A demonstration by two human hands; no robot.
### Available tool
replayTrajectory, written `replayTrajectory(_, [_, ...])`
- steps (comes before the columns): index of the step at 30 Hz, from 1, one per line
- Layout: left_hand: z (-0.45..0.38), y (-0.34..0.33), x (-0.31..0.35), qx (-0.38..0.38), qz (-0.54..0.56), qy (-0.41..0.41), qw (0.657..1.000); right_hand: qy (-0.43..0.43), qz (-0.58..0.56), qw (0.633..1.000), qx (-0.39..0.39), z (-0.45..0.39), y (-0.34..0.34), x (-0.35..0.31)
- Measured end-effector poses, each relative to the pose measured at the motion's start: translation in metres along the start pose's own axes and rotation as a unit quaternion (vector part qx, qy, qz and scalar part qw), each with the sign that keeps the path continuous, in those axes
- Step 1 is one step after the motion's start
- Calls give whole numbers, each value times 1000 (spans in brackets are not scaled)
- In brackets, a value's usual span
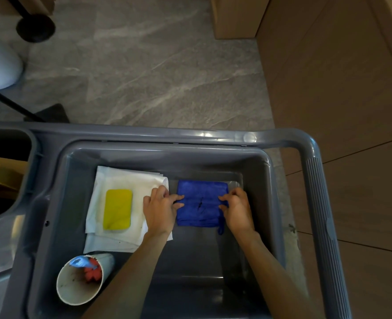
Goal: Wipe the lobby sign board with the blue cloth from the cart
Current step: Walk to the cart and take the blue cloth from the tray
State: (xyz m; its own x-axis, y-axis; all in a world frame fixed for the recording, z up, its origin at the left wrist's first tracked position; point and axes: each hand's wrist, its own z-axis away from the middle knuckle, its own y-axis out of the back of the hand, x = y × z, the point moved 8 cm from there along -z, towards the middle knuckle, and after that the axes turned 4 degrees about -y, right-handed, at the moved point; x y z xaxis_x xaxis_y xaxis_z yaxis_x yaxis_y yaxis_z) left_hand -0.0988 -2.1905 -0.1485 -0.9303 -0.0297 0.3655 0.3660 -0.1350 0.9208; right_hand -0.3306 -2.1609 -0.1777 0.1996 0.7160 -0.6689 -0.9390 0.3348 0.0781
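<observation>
A folded blue cloth lies flat in the grey cart's top tray. My left hand rests at the cloth's left edge, its fingertips touching the fabric. At the right edge sits my right hand, fingers curled on the cloth. Whether either hand has a firm pinch on it is unclear. A small loop of the cloth hangs out at its lower right corner. The lobby sign board is not in view.
A yellow sponge lies on white cloths left of the blue one. A white cup with red and blue items lies tipped near the front left. The cart handle runs along the right. A black stand base is far left.
</observation>
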Motion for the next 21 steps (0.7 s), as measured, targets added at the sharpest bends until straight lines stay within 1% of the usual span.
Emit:
replayTrajectory(6, [-2,-6,2,-23,36,27,999,20,29,999,19,0,-1,-5])
replayTrajectory(8, [1,-7,4,-27,57,39,997,44,86,995,38,2,1,-7])
replayTrajectory(9, [2,-6,5,-27,64,44,997,65,132,988,48,2,2,-5])
replayTrajectory(12, [6,-4,7,-26,78,47,995,86,159,981,67,6,7,-3])
replayTrajectory(14, [9,0,9,-23,86,41,995,108,251,959,70,9,7,-6])
replayTrajectory(15, [10,1,9,-21,88,35,995,109,277,952,67,10,9,-5])
replayTrajectory(18, [14,6,10,-19,105,32,994,142,343,926,64,23,6,-10])
replayTrajectory(20, [18,9,8,-21,138,46,989,151,347,923,71,26,6,-12])
replayTrajectory(21, [20,10,7,-21,152,52,987,164,371,912,67,30,4,-15])
